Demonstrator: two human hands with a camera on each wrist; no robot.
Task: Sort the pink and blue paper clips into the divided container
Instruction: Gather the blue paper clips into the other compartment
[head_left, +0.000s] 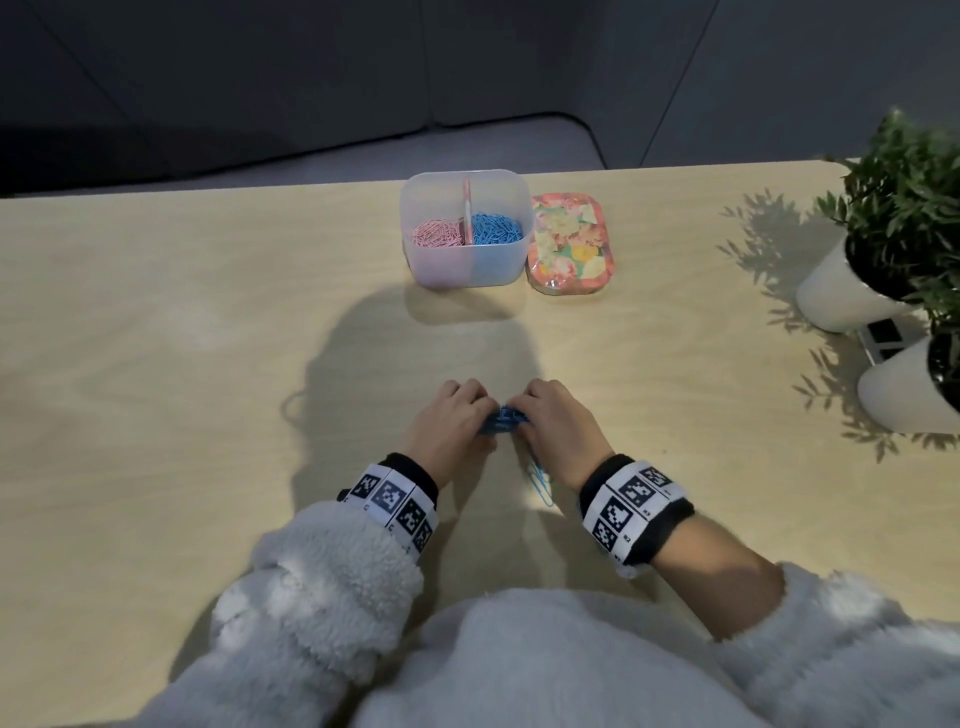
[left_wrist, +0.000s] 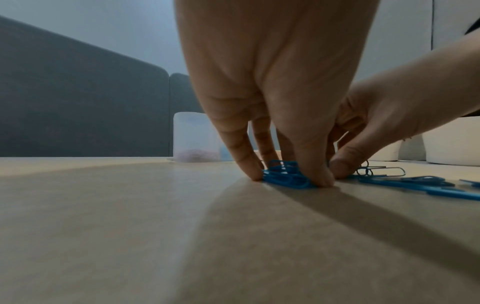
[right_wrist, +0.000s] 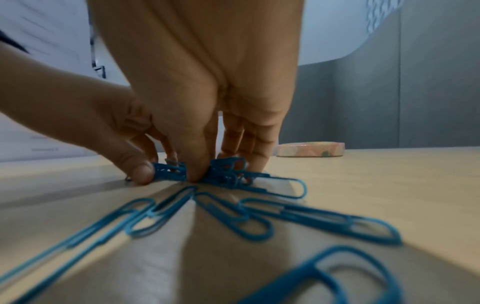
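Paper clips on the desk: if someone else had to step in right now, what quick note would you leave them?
Left hand: fingers pinch a bunch of blue clips against the table.
Right hand: fingertips pinch the same bunch from the other side.
Divided container: stands at the far side, pink clips in its left half, blue pile in its right half. A floral tin lies beside it.
Done: most clips sorted; no pink ones visible on the table.
Left: carry the gathered bunch to the blue half, then collect the loose blue clips lying near the right wrist.
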